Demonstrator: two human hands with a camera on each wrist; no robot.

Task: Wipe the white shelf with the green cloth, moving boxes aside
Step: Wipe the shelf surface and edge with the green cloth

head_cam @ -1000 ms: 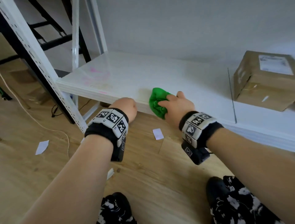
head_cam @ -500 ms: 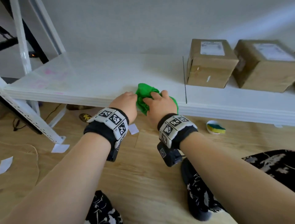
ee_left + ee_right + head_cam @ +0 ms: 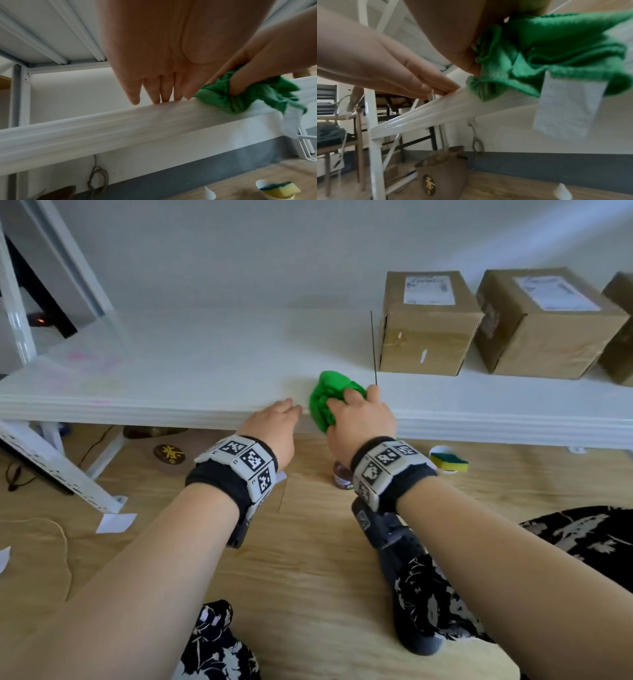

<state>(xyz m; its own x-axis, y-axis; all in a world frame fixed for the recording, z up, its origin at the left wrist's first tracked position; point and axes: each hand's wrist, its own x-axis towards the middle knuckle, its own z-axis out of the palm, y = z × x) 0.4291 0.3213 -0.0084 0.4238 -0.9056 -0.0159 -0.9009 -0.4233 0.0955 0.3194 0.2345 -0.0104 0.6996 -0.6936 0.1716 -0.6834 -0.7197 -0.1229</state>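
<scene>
1. The green cloth [image 3: 329,402] sits bunched on the front lip of the white shelf [image 3: 205,364], part of it hanging over the edge; a pale rectangular tag dangles from it in the right wrist view.
2. The right hand [image 3: 359,419] grips the cloth, fingers and thumb curled round the wad, pressing it onto the lip.
3. The left hand [image 3: 274,426] lies just left of the cloth, fingers straight and held together, tips resting on the shelf's front edge and holding nothing.
4. The nearest box [image 3: 424,323] stands on the shelf behind and to the right of the cloth, apart from it; a second box [image 3: 544,323] stands further right, a third partly out of view.
5. The shelf's long axis runs left to right, so the wiping likely carries on rightward towards the boxes; the right hand is nearer them, but the left is the free one.
6. The shelf is smooth, glossy and hard, with a ribbed front edge; the cloth is soft, nappy and crumpled; the boxes are matte brown cardboard, taped and labelled.
</scene>
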